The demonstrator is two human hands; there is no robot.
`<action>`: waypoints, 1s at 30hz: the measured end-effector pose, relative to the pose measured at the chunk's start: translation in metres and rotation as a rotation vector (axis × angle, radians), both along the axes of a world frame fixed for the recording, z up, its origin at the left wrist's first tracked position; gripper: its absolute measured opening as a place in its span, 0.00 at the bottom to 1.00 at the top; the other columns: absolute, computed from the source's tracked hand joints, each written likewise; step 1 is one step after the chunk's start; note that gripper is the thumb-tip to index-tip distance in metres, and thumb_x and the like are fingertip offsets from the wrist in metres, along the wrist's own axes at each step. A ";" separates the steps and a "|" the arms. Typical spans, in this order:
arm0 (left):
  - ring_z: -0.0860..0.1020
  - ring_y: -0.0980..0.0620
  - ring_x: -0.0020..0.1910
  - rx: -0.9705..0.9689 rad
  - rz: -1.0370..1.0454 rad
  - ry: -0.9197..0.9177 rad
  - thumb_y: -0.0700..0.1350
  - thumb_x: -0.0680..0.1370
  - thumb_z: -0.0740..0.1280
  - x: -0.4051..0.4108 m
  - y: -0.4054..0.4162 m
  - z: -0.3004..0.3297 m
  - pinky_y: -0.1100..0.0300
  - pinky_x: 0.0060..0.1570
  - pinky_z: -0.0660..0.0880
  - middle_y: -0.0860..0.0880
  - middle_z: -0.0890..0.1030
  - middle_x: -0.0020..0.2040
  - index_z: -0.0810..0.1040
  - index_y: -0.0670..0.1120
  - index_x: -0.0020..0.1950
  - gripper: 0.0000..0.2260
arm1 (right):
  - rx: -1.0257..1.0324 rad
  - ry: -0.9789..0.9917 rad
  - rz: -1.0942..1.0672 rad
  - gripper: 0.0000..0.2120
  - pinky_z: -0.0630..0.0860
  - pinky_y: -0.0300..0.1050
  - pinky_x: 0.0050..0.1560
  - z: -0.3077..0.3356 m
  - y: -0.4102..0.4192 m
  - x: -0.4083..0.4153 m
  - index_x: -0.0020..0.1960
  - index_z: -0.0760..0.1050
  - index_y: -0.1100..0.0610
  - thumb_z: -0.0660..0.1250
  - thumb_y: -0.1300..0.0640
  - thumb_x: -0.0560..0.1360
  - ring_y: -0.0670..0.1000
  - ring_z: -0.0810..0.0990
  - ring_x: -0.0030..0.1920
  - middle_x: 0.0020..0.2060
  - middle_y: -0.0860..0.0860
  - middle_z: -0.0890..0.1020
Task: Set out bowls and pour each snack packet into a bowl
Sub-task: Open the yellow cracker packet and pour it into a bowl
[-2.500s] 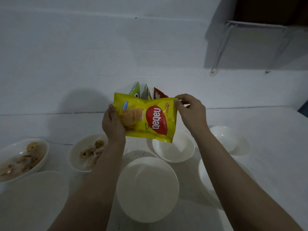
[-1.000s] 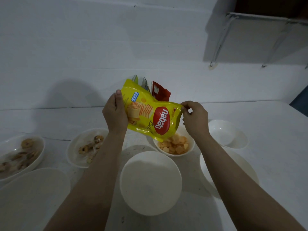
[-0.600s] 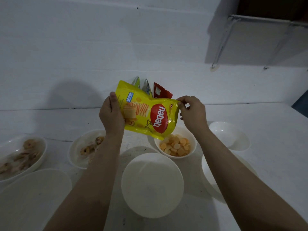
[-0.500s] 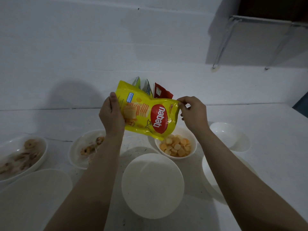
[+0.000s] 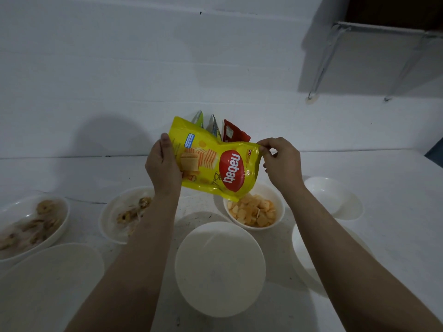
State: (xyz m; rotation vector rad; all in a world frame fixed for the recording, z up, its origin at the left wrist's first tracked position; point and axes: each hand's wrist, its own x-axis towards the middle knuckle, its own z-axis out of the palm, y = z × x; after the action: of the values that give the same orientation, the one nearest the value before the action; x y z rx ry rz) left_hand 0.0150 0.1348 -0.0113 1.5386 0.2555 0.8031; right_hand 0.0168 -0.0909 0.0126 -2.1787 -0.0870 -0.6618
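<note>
Glossy plastic packet (image 5: pixel 215 164); smooth white bowls (image 5: pixel 220 269).

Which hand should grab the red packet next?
Probably the right hand. It only pinches the yellow packet's corner and sits nearest the red packet; the left hand grips the yellow packet's far end.

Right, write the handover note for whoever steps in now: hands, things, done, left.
Left hand: grips the yellow packet by its left edge.
Right hand: pinches the packet's upper right corner.
Packet is tilted, its low corner over the centre bowl, which holds orange snack pieces.
Done: two left bowls hold brown snacks; the centre bowl is being filled.
Left: whether the packet is emptied cannot be told. Three more packets stand behind by the wall. Bare bowls: front, near left, right, far right.
</note>
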 end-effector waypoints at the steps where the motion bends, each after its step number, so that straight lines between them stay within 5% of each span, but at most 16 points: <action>1: 0.62 0.60 0.27 -0.010 -0.002 -0.002 0.53 0.83 0.57 -0.001 -0.001 0.000 0.62 0.29 0.62 0.54 0.63 0.28 0.61 0.50 0.31 0.21 | 0.009 -0.010 -0.002 0.08 0.80 0.59 0.48 0.000 0.001 0.000 0.51 0.82 0.56 0.65 0.62 0.79 0.56 0.81 0.44 0.43 0.44 0.77; 6: 0.63 0.57 0.29 -0.038 -0.001 -0.015 0.56 0.82 0.57 0.002 0.003 0.000 0.54 0.32 0.64 0.56 0.64 0.27 0.62 0.53 0.31 0.21 | 0.007 -0.006 0.038 0.07 0.80 0.59 0.47 0.007 -0.002 0.007 0.51 0.83 0.56 0.66 0.62 0.78 0.55 0.81 0.43 0.42 0.45 0.78; 22: 0.62 0.60 0.28 -0.003 0.015 -0.021 0.53 0.83 0.57 0.001 -0.003 0.002 0.63 0.30 0.61 0.54 0.62 0.29 0.61 0.50 0.32 0.21 | -0.028 0.040 0.040 0.07 0.80 0.57 0.47 0.010 -0.008 0.009 0.51 0.82 0.56 0.65 0.62 0.79 0.55 0.81 0.34 0.44 0.47 0.79; 30: 0.64 0.61 0.25 -0.072 0.041 -0.013 0.53 0.83 0.57 -0.011 -0.002 0.005 0.65 0.28 0.62 0.54 0.64 0.29 0.63 0.49 0.32 0.21 | 0.023 -0.015 0.057 0.09 0.81 0.60 0.46 0.008 0.005 0.006 0.52 0.79 0.54 0.61 0.60 0.80 0.56 0.81 0.45 0.45 0.47 0.75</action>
State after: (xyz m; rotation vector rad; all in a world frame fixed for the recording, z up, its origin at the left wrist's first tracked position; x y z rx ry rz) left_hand 0.0040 0.1332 -0.0061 1.4642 0.3042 0.8268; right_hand 0.0230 -0.0860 0.0207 -2.1414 -0.1485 -0.6441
